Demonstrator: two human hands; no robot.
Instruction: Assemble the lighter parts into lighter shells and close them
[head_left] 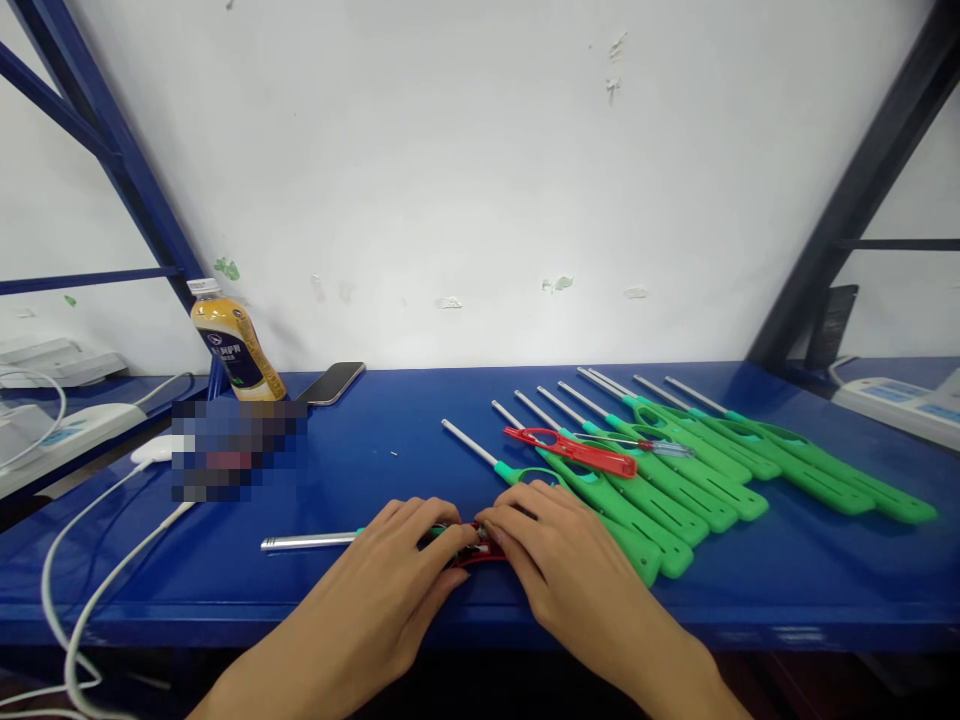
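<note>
- Seen from the wearer's head: two bare hands work over a blue table [405, 410], around a long-necked lighter [486, 553] with red parts, which serves here as the reference for every place.
- The lighter lies crosswise at the near part of the table, under and between the fingers; its silver rod [309, 542] sticks out to the left past the knuckles.
- The left hand [401, 560] is at the lighter's left part, fingers curled over it from the far side, thumb on the near side, clamped on it.
- The right hand [559, 550] is at the lighter's right part, bent fingers and thumb closed on it near the left fingertips, hiding that end.
- Right of the lighter and beyond: a fanned row of green lighters [671, 505], bearing a red casing piece [592, 458] and a screwdriver [667, 449] with a clear handle.
- Left of the lighter and beyond: a dark phone [335, 383], a yellow drink bottle [236, 345], a pixelated object and white cables [120, 585].
</note>
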